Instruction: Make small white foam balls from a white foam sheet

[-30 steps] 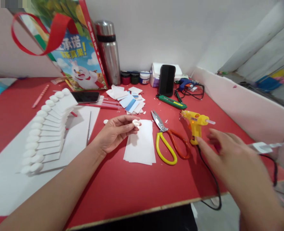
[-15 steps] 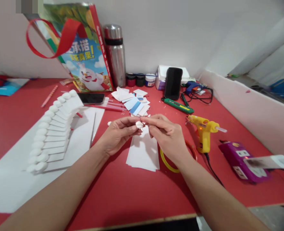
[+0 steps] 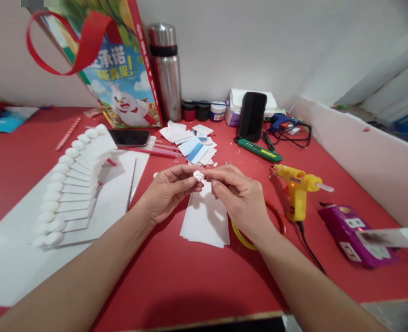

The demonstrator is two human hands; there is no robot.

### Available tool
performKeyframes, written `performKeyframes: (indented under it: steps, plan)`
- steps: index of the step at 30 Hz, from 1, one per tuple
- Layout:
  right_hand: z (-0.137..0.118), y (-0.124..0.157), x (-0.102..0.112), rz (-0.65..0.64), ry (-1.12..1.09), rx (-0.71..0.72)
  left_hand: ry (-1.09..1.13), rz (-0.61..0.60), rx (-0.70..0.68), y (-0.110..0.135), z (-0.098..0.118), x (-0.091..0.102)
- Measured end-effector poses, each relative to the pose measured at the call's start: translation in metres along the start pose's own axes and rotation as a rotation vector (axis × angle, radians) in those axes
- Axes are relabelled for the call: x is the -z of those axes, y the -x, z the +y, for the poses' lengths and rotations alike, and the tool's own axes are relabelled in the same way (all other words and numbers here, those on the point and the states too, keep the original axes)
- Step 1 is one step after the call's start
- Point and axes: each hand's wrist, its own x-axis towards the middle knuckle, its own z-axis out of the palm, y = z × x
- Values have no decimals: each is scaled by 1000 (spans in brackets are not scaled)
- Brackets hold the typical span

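A small white lump (image 3: 199, 175), soft and clay-like in look, is pinched between the thumb and fingers of my left hand (image 3: 171, 189). My right hand (image 3: 240, 193) is closed beside it, its index fingertip reaching the lump's right edge. Whether anything sits between its thumb and fingers is hidden. Below both hands lies a stack of white paper or card pieces (image 3: 204, 221). At left, a curved stepped model of white slabs (image 3: 75, 196) has round white pads (image 3: 51, 206) along its outer edge. It rests on a white sheet (image 3: 10, 267).
A yellow glue gun (image 3: 297, 193) stands right of my hands, near a purple power strip (image 3: 357, 240). Yellow tape ring (image 3: 243, 240) lies under my right wrist. Behind are card scraps (image 3: 193, 150), a green cutter (image 3: 259, 150), a phone (image 3: 252, 115), a steel flask (image 3: 167, 78) and a gift bag (image 3: 121, 78).
My view has shifted slightly. Both hands stay together around the white lump, which looks slightly turned. Nothing has been put down or picked up.
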Motion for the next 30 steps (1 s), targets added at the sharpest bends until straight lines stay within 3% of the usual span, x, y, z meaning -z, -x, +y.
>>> performKeyframes:
  steps: [5,16,30]
  plan:
    - [1,1,0,15,76,25,-22,27,12,1,1,-1]
    - [9,3,-1,28,192,222,-26,73,15,0,-1,-2]
    - [6,2,-1,46,166,167,-81,79,-27,1,-2,-4]
